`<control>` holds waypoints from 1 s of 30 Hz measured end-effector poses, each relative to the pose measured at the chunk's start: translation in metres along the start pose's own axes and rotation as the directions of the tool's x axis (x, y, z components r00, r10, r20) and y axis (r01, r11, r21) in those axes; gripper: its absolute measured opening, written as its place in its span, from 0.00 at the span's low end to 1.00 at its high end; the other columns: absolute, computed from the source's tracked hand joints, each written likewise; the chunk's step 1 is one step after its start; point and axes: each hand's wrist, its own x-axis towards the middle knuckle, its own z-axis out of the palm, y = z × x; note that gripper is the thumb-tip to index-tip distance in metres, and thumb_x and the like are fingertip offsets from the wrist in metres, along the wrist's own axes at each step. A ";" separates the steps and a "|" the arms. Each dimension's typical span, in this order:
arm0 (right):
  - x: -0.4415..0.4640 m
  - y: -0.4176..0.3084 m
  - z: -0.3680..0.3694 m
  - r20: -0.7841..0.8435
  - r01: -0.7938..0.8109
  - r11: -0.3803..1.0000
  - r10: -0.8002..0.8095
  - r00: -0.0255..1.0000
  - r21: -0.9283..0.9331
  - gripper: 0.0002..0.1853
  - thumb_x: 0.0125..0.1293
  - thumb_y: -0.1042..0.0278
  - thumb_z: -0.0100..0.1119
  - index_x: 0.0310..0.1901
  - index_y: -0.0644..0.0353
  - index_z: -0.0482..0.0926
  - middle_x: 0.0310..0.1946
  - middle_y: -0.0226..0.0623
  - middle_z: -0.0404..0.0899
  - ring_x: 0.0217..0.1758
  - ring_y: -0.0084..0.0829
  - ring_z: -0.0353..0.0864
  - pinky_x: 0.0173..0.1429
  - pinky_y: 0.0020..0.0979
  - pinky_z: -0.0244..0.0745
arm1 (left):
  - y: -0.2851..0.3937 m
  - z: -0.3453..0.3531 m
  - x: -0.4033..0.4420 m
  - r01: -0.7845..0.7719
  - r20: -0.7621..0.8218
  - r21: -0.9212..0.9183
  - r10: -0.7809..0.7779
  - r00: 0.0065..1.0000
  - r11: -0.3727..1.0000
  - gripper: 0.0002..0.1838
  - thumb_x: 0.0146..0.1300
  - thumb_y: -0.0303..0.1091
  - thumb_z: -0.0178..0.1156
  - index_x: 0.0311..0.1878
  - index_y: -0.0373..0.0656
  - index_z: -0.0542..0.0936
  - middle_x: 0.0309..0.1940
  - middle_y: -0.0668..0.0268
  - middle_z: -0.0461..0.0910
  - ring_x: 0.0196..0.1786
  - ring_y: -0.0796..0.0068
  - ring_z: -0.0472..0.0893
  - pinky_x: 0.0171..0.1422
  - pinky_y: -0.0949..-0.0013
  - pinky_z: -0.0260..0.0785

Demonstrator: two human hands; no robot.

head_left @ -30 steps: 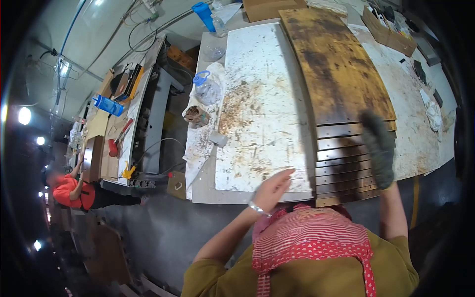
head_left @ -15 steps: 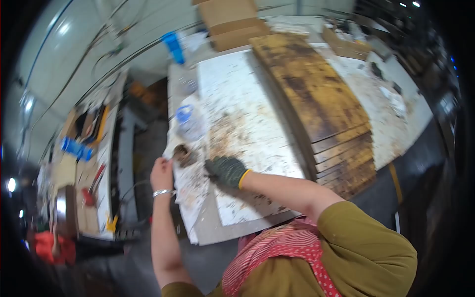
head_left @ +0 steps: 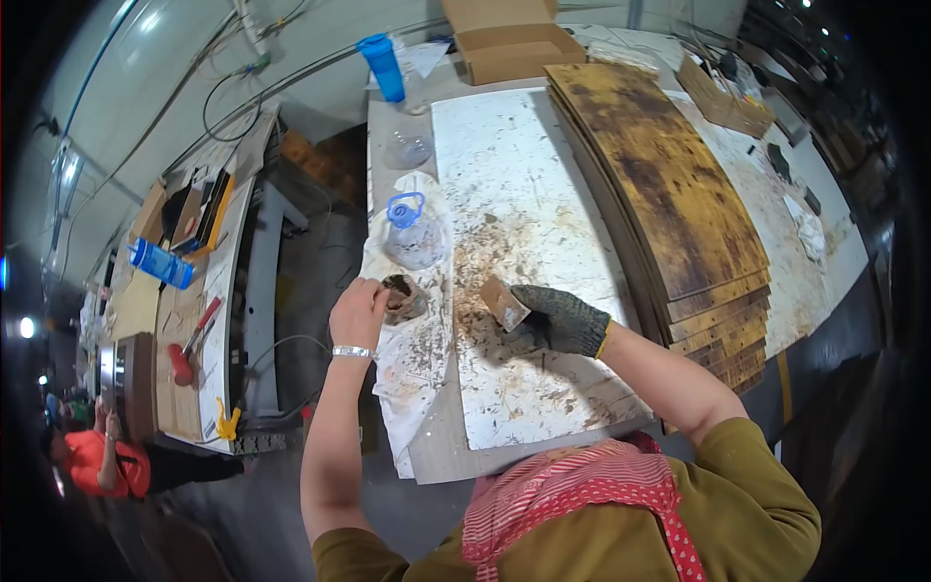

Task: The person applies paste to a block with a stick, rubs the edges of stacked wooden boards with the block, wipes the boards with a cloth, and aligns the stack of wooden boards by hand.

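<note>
My right hand [head_left: 567, 322], in a dark knitted glove with a yellow cuff, grips a small brown rectangular block [head_left: 504, 303] above the white board [head_left: 529, 393]. My bare left hand [head_left: 357, 315], with a silver bracelet at the wrist, has its fingers pinched at the left edge of a small round container [head_left: 407, 301] of dark brown stuff. Whether those fingers hold the rim or something small is unclear. Under the container lies a stained white cloth [head_left: 398, 373]. Brown crumbs are scattered over the board between my hands.
A clear jug with a blue handle [head_left: 415, 241] stands beyond my left hand. To the right rises a stack of scorched-looking brown boards [head_left: 659, 184]. A blue cup [head_left: 382, 68] and open cardboard box [head_left: 519, 53] are at the back. Far left, a person in orange [head_left: 97, 461] is visible.
My right hand has moved right, away from the cloth, and the brown block now shows in it. My left hand has come closer to the container. The view has shifted and sharpened.
</note>
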 end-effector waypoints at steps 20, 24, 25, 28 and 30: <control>0.132 -0.042 0.114 0.714 0.449 -0.744 -0.053 0.698 -0.494 0.15 0.61 0.66 0.47 0.50 0.51 0.74 0.44 0.39 0.75 0.49 0.41 0.75 0.50 0.40 0.71 | -0.067 -0.017 0.042 0.422 0.244 -0.655 -0.353 0.903 0.627 0.07 0.60 0.30 0.56 0.35 0.36 0.79 0.23 0.65 0.81 0.24 0.81 0.77 0.31 0.75 0.68; 0.134 -0.046 0.102 0.754 0.424 -0.808 -0.038 0.656 -0.409 0.17 0.56 0.68 0.52 0.49 0.51 0.74 0.44 0.38 0.75 0.46 0.41 0.76 0.48 0.40 0.72 | -0.072 -0.011 0.039 0.416 0.222 -0.634 -0.362 0.905 0.652 0.07 0.60 0.30 0.56 0.34 0.36 0.79 0.23 0.65 0.81 0.24 0.81 0.76 0.30 0.75 0.68; 0.132 -0.047 0.101 0.738 0.400 -0.815 -0.050 0.673 -0.419 0.16 0.56 0.68 0.52 0.49 0.51 0.75 0.44 0.38 0.75 0.46 0.41 0.76 0.48 0.40 0.72 | -0.073 -0.008 0.038 0.412 0.210 -0.627 -0.366 0.907 0.661 0.07 0.60 0.30 0.56 0.34 0.36 0.79 0.23 0.65 0.81 0.23 0.81 0.76 0.30 0.75 0.67; 0.125 -0.041 0.112 0.827 0.476 -0.778 -0.097 0.554 -0.410 0.13 0.58 0.66 0.49 0.46 0.50 0.75 0.39 0.36 0.74 0.45 0.39 0.76 0.47 0.40 0.71 | -0.063 -0.010 0.038 0.426 0.228 -0.652 -0.374 0.899 0.628 0.07 0.60 0.30 0.56 0.34 0.36 0.79 0.24 0.65 0.81 0.24 0.81 0.76 0.30 0.76 0.67; 0.125 -0.043 0.108 0.754 0.417 -0.795 -0.075 0.653 -0.440 0.14 0.58 0.66 0.50 0.47 0.50 0.76 0.40 0.37 0.75 0.45 0.40 0.76 0.48 0.40 0.71 | -0.058 -0.012 0.040 0.439 0.256 -0.677 -0.370 0.893 0.591 0.07 0.60 0.30 0.57 0.34 0.36 0.79 0.24 0.65 0.81 0.24 0.81 0.77 0.30 0.76 0.68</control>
